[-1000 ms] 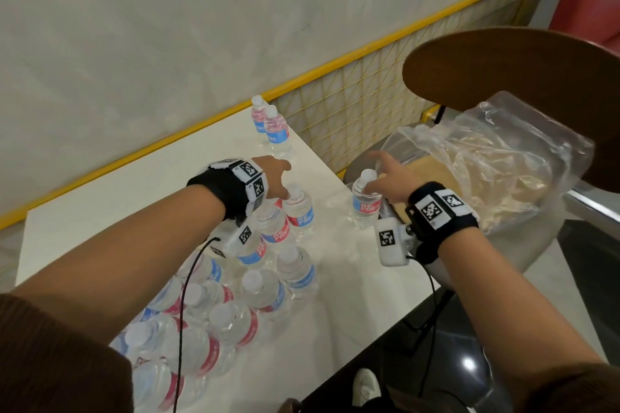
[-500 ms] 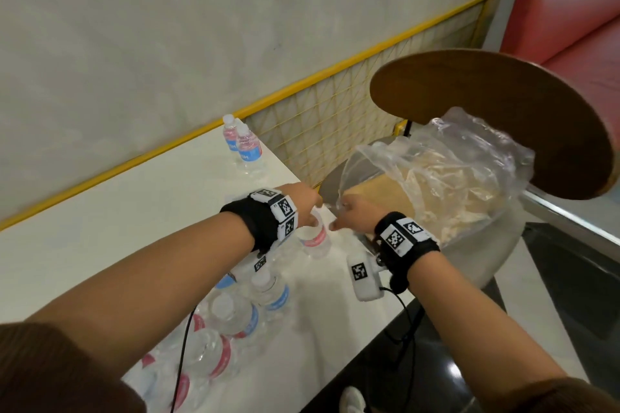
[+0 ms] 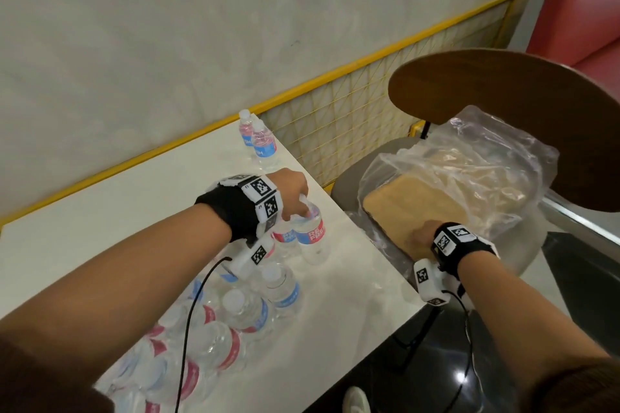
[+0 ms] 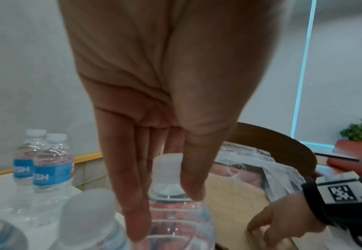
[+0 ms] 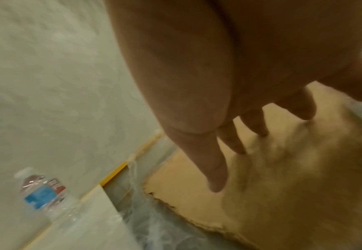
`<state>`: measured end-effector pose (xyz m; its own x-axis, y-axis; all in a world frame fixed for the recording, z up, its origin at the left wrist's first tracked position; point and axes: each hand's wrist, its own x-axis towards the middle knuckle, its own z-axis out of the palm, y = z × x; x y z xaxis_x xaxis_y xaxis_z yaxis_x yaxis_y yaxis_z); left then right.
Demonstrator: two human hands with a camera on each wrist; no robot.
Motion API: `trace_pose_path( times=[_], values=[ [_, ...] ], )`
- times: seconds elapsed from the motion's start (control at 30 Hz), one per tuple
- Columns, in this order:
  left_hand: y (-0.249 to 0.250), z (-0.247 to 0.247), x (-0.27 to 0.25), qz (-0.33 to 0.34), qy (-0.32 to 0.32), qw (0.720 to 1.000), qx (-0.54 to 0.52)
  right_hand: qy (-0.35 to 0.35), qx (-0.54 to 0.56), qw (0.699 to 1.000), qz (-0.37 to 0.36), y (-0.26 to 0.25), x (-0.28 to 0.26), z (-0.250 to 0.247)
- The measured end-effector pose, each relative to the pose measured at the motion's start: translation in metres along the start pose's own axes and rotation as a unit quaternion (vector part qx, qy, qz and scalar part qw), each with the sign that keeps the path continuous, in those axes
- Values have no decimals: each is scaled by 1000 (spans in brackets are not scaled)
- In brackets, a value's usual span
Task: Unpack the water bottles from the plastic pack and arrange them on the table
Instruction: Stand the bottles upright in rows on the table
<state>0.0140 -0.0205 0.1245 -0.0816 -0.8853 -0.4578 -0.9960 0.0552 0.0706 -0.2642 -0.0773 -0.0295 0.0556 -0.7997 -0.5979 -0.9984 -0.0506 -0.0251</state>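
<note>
My left hand (image 3: 302, 208) reaches down from above and pinches the neck of a clear water bottle (image 3: 312, 235) standing upright on the white table (image 3: 352, 295), beside other bottles. In the left wrist view the thumb and fingers (image 4: 137, 211) close around the white cap (image 4: 167, 165). My right hand (image 3: 421, 236) lies with spread fingers on the bare cardboard tray (image 3: 412, 208) inside the crumpled plastic pack (image 3: 486, 157). No bottle shows in the pack. Two bottles (image 3: 260, 141) stand at the table's far corner. Several more (image 3: 235, 312) cluster under my left forearm.
The pack rests on a chair seat right of the table, under a round wooden backrest (image 3: 503, 104). A yellow mesh rail (image 3: 352, 111) runs along the wall behind. A red bench (image 3: 587, 10) is at the far right. The table's right edge lies between my hands.
The bottle my right hand held at the table edge now stands by the cluster, gripped by my left hand. My right hand has moved off it onto the cardboard in the pack.
</note>
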Motion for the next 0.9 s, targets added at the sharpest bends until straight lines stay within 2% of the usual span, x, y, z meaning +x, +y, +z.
trace_pose_path(
  times=[0.13,0.2,0.27,0.4,0.47,0.67,0.73,0.8,0.9],
  values=[
    [-15,-9,-3,-25,49,997,-56,28,44,998,-28,-36,-3,-18],
    [-21,-14,-3,-40,68,992,-102,-21,50,996,-69,-60,-2,-23],
    [-29,-18,-4,-53,86,982,-159,-69,11,993,-97,-73,4,-15],
    [-44,-31,-5,-59,134,956,-253,-115,-42,990,-69,-64,17,4],
    [-48,-38,-8,-58,154,954,-250,-131,-18,990,-55,-58,12,-1],
    [-62,-45,-15,-71,191,969,-140,-128,-25,991,-28,-28,25,-3],
    [-65,-43,-17,-72,195,970,-126,-117,-18,993,1,-24,15,-8],
    [-65,-39,-17,-71,199,971,-109,-64,-12,998,8,-33,10,-18],
    [-58,-37,-19,-63,200,974,-89,36,32,993,-112,-78,-6,-48]
  ],
)
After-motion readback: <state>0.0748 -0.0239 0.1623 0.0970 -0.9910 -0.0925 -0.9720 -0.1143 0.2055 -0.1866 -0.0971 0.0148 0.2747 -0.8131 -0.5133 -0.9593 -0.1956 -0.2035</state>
